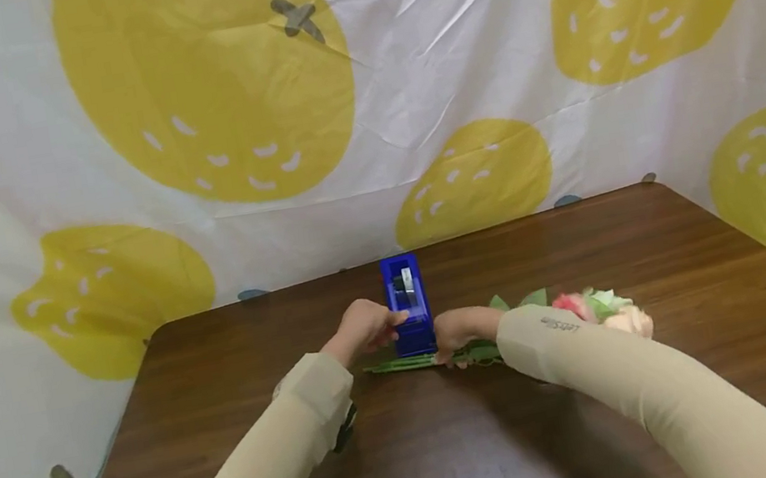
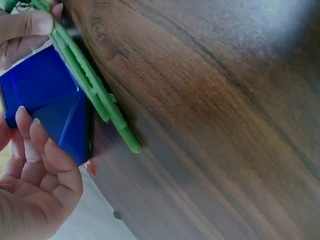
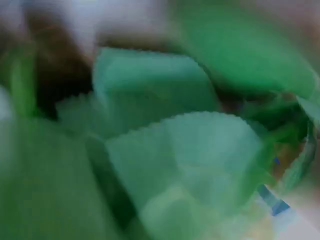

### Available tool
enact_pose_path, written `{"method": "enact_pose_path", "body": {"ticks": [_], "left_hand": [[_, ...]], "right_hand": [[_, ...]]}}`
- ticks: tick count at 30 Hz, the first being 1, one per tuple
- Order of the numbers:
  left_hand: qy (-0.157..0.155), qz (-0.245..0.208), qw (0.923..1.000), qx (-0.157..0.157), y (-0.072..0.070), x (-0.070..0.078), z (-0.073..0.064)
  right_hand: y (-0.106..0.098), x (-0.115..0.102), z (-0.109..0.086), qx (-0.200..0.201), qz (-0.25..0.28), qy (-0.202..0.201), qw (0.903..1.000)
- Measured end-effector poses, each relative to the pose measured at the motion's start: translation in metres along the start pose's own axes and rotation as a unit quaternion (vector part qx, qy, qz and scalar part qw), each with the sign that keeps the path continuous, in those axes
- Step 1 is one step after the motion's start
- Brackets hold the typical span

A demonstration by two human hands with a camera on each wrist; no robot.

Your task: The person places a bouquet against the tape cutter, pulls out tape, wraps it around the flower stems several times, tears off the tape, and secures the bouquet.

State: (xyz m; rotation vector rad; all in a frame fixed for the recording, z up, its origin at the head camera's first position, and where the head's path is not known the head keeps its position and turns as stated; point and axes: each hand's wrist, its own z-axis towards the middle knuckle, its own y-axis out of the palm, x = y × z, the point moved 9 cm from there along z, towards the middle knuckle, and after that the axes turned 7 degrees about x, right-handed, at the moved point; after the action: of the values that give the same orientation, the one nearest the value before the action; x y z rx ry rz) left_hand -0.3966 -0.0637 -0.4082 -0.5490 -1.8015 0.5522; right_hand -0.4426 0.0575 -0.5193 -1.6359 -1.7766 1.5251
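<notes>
A blue tape dispenser [image 1: 415, 338] stands on the table, with a pale core in its open top. At its left edge my left hand [image 1: 367, 325] pinches what looks like the end of the clear tape, by the cutter. In the left wrist view the other fingers [image 2: 55, 155] curl beside the dispenser's wall [image 2: 45, 85]. My right hand [image 1: 461, 329] grips the green stems [image 1: 404, 364] of artificial flowers, and its thumb [image 2: 40, 22] presses on them. The stems lie in front of the dispenser. Blurred leaves [image 3: 185, 145] fill the right wrist view and hide the right hand.
Red and cream flower heads [image 1: 629, 323] lie to the right, partly behind my right sleeve [image 1: 585, 357]. The brown wooden table [image 1: 253, 464] has rounded far corners. Behind it hangs a white cloth [image 1: 437, 18] with yellow fruit prints.
</notes>
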Motion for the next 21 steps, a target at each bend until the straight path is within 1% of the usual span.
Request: {"method": "enact_pose_path", "body": {"ticks": [1, 2, 4, 5, 6, 7, 9, 10, 12, 14, 16, 17, 19, 20, 21], "left_hand": [[0.002, 0.003, 1.0000, -0.003, 0.001, -0.001, 0.000], [0.004, 0.006, 1.0000, -0.004, 0.001, -0.001, 0.000], [0.003, 0.010, 0.9999, -0.007, 0.000, -0.002, -0.001], [0.005, 0.012, 0.9999, -0.008, -0.001, -0.002, -0.001], [0.007, 0.011, 0.9999, -0.008, -0.001, -0.001, -0.001], [0.008, 0.010, 0.9999, -0.008, -0.002, -0.001, -0.001], [0.008, 0.009, 0.9999, -0.008, -0.002, -0.001, -0.002], [0.018, 0.013, 0.9997, -0.007, -0.002, -0.001, -0.002], [0.042, 0.007, 0.9991, -0.002, -0.002, 0.001, -0.004], [0.067, -0.008, 0.9977, 0.000, -0.001, 0.003, -0.008], [0.085, -0.042, 0.9953, -0.018, 0.001, 0.003, -0.012], [0.086, -0.067, 0.9935, -0.032, 0.003, 0.002, -0.014], [0.087, -0.099, 0.9898, -0.052, 0.004, -0.001, -0.017], [0.096, -0.108, 0.9880, -0.056, 0.002, 0.000, -0.018], [0.107, -0.110, 0.9868, -0.052, 0.000, 0.000, -0.019]], "right_hand": [[0.008, 0.006, 0.004, -0.015, 0.003, 0.010, 0.9998], [0.006, -0.004, -0.011, -0.009, 0.019, 0.041, 0.9989], [-0.005, -0.032, -0.046, 0.001, 0.033, 0.066, 0.9973], [-0.012, -0.046, -0.064, 0.003, 0.039, 0.069, 0.9969], [-0.017, -0.058, -0.077, 0.005, 0.044, 0.068, 0.9967], [-0.022, -0.069, -0.088, 0.006, 0.048, 0.066, 0.9967], [-0.027, -0.082, -0.105, 0.002, 0.064, 0.065, 0.9958], [-0.027, -0.083, -0.107, 0.000, 0.068, 0.061, 0.9958], [-0.028, -0.082, -0.107, 0.003, 0.065, 0.057, 0.9963], [-0.029, -0.077, -0.106, 0.012, 0.050, 0.052, 0.9973], [-0.030, -0.070, -0.103, 0.022, 0.031, 0.046, 0.9982], [-0.032, -0.070, -0.105, 0.022, 0.029, 0.045, 0.9983], [-0.034, -0.070, -0.108, 0.020, 0.020, 0.034, 0.9990], [-0.034, -0.070, -0.109, 0.018, 0.021, 0.025, 0.9993], [-0.034, -0.069, -0.111, 0.018, 0.027, 0.018, 0.9993]]}}
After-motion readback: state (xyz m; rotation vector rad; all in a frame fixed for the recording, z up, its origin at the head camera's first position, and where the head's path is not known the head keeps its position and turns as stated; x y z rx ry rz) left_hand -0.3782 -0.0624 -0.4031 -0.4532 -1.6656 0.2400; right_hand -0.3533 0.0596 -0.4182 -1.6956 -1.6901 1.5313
